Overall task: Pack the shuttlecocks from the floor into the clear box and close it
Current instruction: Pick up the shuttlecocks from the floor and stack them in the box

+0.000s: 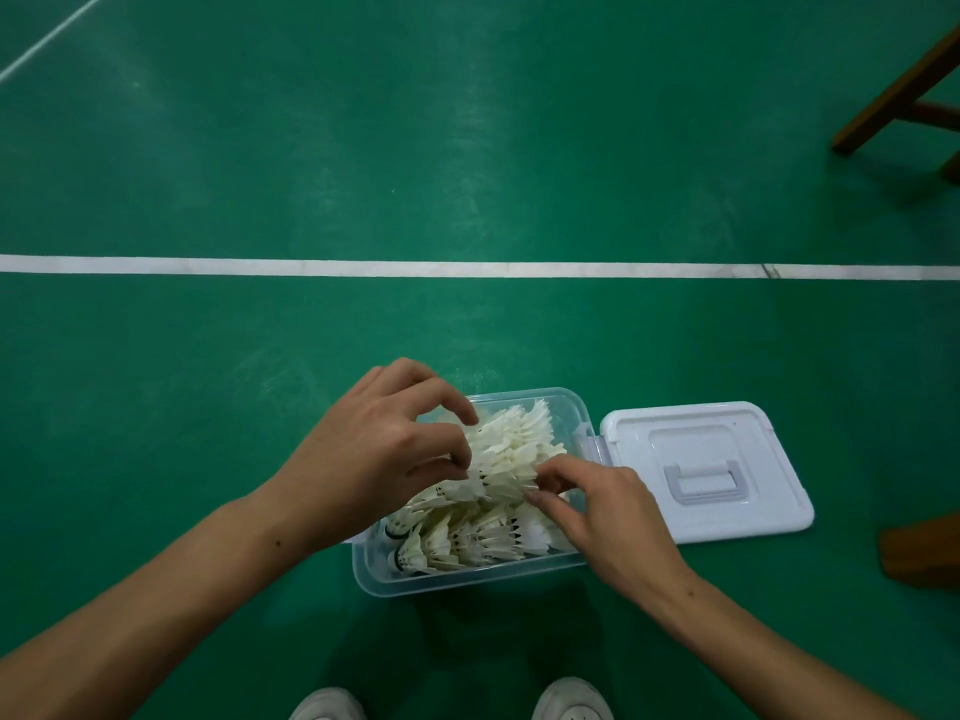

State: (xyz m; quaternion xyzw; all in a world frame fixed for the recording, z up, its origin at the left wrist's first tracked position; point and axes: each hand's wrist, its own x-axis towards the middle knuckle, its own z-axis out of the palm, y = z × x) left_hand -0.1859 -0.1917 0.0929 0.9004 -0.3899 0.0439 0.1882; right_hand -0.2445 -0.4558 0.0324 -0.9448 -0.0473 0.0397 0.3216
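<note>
- The shuttlecocks are heaped in the clear box on the floor, none seen loose outside it.
- A row of them is pinched by the left hand and right hand, each grip narrow on feathers, probably so the pile settles below the rim.
- One lid is left flat beside the box, keeping the opening free.
- The shuttlecocks are too tangled for counting.

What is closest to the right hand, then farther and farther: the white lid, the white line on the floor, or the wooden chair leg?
From the right hand, in the head view:
1. White lid: lying just to its right, beside the clear box.
2. White line: across the floor, ahead of the box.
3. Wooden chair leg: far off at the top right corner.
</note>
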